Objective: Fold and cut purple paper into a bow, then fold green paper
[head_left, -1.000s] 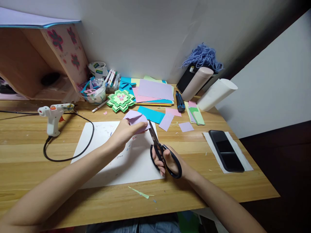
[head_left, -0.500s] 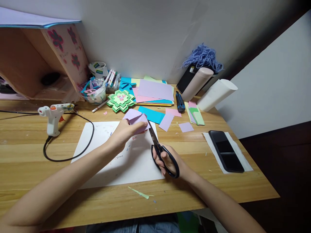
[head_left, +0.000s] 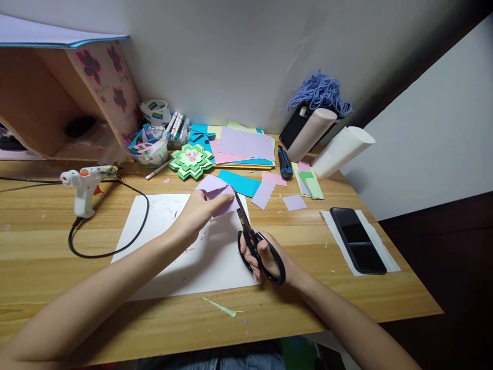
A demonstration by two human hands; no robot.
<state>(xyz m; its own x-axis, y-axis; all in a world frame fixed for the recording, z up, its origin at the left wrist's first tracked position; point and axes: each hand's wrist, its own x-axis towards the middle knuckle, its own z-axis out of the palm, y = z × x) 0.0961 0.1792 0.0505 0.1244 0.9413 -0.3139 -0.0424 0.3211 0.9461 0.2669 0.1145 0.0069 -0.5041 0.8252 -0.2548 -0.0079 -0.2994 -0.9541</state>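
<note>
My left hand pinches a folded piece of lilac paper above a white sheet on the wooden desk. My right hand has its fingers through the black handles of a pair of scissors. The scissor blades point up and away, with their tips at the right edge of the lilac paper.
A white glue gun with a looping black cable stands at the left. Coloured paper sheets, a green layered paper flower, a bowl of scraps and markers lie behind. A black phone rests at right. A box cutter lies nearby.
The scissor blades have worked slightly at the lilac paper's edge, and the handles opened a little; both hands stay almost in place.
</note>
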